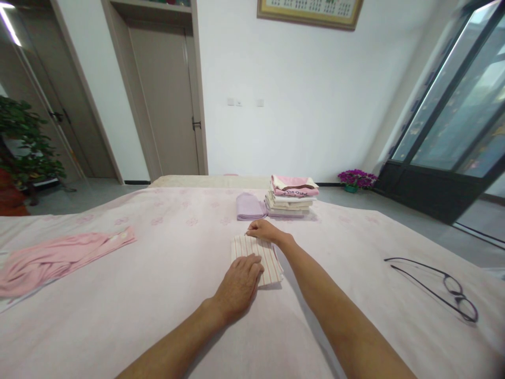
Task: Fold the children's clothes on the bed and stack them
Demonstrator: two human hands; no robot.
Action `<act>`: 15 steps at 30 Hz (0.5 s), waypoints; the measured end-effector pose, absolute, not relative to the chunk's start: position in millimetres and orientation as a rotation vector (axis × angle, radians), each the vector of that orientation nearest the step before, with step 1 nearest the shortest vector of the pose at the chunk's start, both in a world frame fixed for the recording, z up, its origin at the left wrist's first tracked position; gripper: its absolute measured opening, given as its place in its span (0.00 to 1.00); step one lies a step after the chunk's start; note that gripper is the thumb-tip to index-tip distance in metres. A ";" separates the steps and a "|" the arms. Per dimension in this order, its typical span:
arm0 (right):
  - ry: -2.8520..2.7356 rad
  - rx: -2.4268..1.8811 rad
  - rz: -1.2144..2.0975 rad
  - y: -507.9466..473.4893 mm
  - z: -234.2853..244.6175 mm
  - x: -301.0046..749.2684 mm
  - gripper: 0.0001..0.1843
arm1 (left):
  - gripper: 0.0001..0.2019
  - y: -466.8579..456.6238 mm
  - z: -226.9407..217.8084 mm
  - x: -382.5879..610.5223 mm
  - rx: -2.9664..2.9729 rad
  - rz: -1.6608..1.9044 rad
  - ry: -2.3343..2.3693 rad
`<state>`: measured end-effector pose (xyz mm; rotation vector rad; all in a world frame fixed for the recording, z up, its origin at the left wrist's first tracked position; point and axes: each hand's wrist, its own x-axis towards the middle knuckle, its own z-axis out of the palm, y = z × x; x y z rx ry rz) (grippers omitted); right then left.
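Note:
A small folded striped cloth (pixel 265 258) lies in the middle of the pink bedspread (pixel 165 284). My left hand (pixel 239 287) rests flat on its near edge, fingers together and stretched out. At the cloth's far edge my right hand (pixel 264 230) has its fingers curled, pinching the corner. Just beyond it lie a folded lilac cloth (pixel 250 206) and a stack of folded clothes (pixel 291 197) topped by a pink piece.
A crumpled pink garment (pixel 59 258) lies at the left of the bed. A pair of glasses (pixel 442 287) lies at the right. Behind are doors, a green plant (pixel 23 147), purple flowers (pixel 357 179) and a glass door (pixel 453 131).

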<state>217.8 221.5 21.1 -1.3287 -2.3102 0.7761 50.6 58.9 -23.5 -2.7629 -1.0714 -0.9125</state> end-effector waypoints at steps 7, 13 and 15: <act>-2.198 -1.434 0.722 224.0 13.6 217.0 0.14 | 0.12 59.3 -23.5 50.1 -2.774 -0.848 -1.100; -2.096 -1.448 0.646 221.9 21.9 215.0 0.18 | 0.19 58.4 -22.0 49.6 -2.772 -0.783 -1.123; -2.159 -1.350 0.679 213.1 24.1 214.6 0.20 | 0.23 58.2 -20.1 49.8 -2.778 -0.742 -1.123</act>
